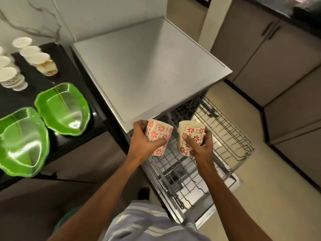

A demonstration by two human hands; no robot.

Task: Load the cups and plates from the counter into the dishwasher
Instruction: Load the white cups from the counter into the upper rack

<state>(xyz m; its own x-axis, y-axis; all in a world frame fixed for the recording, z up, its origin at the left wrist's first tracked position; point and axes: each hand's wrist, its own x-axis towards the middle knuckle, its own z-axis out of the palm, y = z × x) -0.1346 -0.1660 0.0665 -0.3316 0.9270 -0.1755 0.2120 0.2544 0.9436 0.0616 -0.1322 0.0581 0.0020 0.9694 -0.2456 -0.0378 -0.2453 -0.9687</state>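
Steel-grey dishwasher (147, 66) stood just beside the right edge of the black bench (57, 54), its door (205, 221) dropped open. Wire rack (225, 136) was pulled out over that door.

Two leaf-shaped plates lay flat on the bench. The near green plate (20, 141) was at the near left edge. The far green plate (64, 108) was just behind it, closer to the bench's right edge, and the rims were nearly touching.

White cups (10, 75) sat upright at the far left of the bench, some stacked. A short row of them ran toward the far right corner. The nearest one, the stained cup (46, 66), had brownish marks on its side, though blur hid the details.

Left hand (142, 143) had fingers curled round the left floral cup (159, 132), which was tilted with its mouth away from the person. Right hand (203, 145) gripped the right floral cup (190, 134), thumb across the red flower print, cup roughly upright. Both cups were held side by side, apart, above the inner end of the rack by the front edge of the dishwasher top. Neither touched the rack.
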